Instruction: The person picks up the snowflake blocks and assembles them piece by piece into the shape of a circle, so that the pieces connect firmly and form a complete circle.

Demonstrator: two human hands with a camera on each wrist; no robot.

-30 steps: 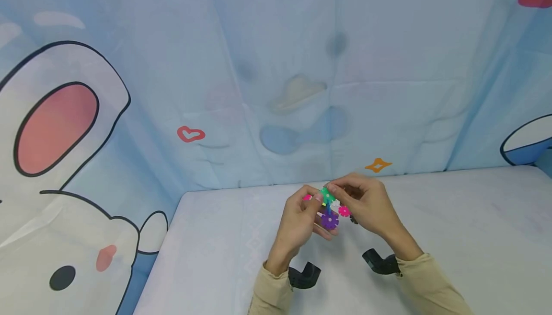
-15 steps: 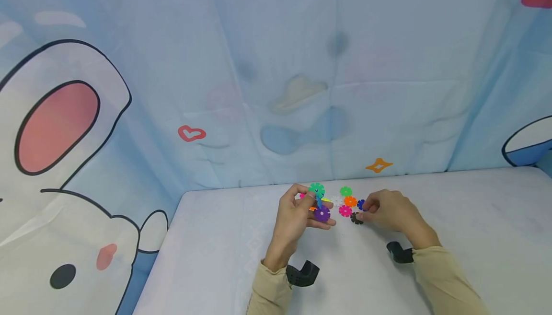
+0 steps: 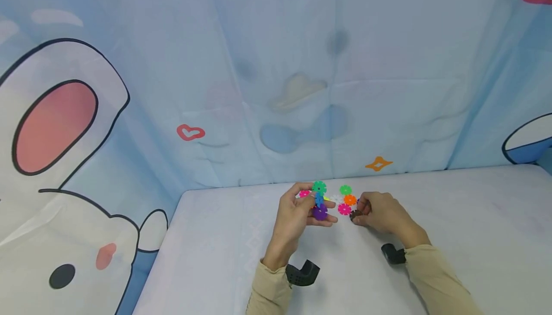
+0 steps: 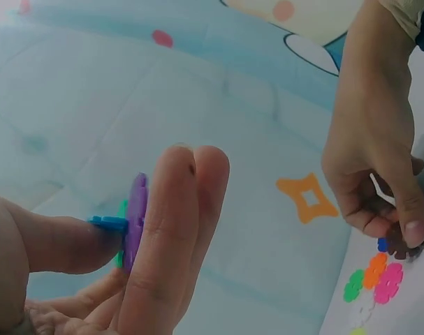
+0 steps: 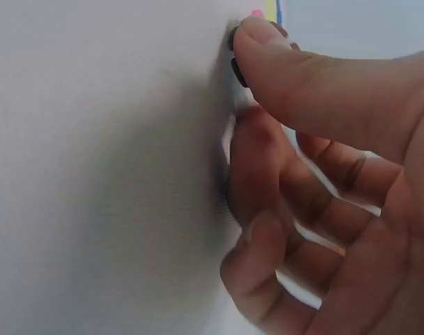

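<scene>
My left hand [image 3: 293,216] pinches a small joined piece of notched plastic snowflake discs: green [image 3: 319,188] on top, blue [image 3: 319,199] in the middle, purple [image 3: 320,212] below. In the left wrist view the blue disc [image 4: 108,222] stands crosswise to the purple disc [image 4: 136,222], and two fingers stretch out beside them. Low over the table, thumb and fingertips of my right hand [image 3: 390,216] pinch a dark brown snowflake disc [image 3: 355,215]. Only dark bits of that disc [image 5: 239,72] show by the thumb in the right wrist view.
Loose discs lie between the hands on the white table [image 3: 224,248]: light green [image 3: 345,190], orange [image 3: 350,200], pink [image 3: 344,209] and a few more. Another pink disc [image 3: 304,193] shows behind the left fingers. A printed blue curtain [image 3: 276,65] hangs at the table's back edge.
My right hand has left the joined piece, moving right and down to the dark brown disc, which it now pinches. My left hand keeps the joined discs, shifted slightly left and turned a little.
</scene>
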